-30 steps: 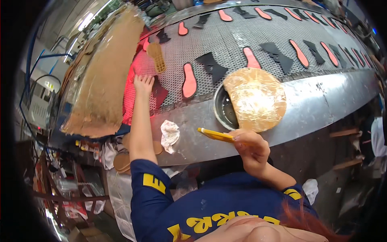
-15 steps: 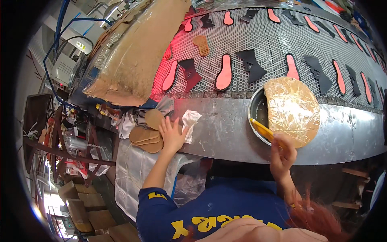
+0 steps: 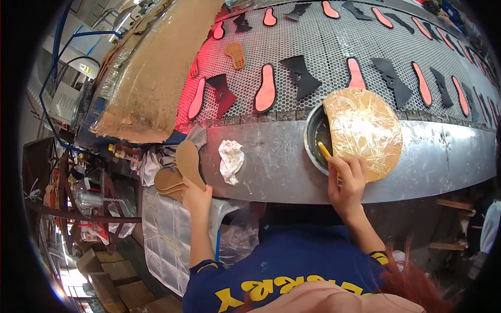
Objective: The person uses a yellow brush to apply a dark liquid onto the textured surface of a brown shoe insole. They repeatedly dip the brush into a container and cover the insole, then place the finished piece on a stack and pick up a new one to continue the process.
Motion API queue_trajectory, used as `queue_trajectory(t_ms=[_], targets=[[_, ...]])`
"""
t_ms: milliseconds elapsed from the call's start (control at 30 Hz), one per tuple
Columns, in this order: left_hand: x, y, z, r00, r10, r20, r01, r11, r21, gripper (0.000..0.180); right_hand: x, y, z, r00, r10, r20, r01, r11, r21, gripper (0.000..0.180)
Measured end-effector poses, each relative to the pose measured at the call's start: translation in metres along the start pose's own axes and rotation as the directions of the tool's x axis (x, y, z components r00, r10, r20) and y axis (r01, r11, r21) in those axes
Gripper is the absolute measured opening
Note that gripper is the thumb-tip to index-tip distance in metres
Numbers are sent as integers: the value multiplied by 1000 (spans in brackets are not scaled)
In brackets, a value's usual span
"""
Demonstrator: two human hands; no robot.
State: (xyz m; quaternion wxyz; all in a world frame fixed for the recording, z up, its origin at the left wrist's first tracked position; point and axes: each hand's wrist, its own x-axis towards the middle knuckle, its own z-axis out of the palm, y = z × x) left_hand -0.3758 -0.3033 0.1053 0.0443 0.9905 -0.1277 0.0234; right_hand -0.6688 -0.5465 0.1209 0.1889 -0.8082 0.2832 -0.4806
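Observation:
My left hand (image 3: pixel 197 199) is closed on the heel end of a brown shoe sole (image 3: pixel 188 160), which it holds up at a tilt. Beside and partly behind that sole, more brown soles (image 3: pixel 167 180) lie stacked at the table's near left edge. My right hand (image 3: pixel 346 181) pinches a thin yellow handle (image 3: pixel 324 150), whose far end points into a round metal pot (image 3: pixel 308 137); what tool it is cannot be made out. A round tan board wrapped in clear film (image 3: pixel 366 130) covers most of the pot.
A crumpled white tissue (image 3: pixel 230 160) lies on the metal tabletop (image 3: pixel 271 161) between my hands. Beyond is a mesh conveyor (image 3: pixel 245 99) with pink-faced insoles (image 3: pixel 265 88) and black shoe uppers (image 3: pixel 301 76). A large cardboard sheet (image 3: pixel 151 78) leans at the left.
My left hand has lifted a brown sole from the stack and drawn it nearer me. My right hand has shifted over the pot's opening with the yellow handle. The view has turned slightly.

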Motion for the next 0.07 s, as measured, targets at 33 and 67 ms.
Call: queue_trajectory(t_ms=[33, 67], targets=[[2, 1, -10, 996, -65, 67, 66, 998, -15, 78, 1, -1, 2, 1000, 3, 26, -2, 1000, -20, 32], [6, -3, -17, 987, -98, 125, 104, 993, -48, 83, 1, -1, 3, 999, 5, 52, -3, 999, -40, 32]])
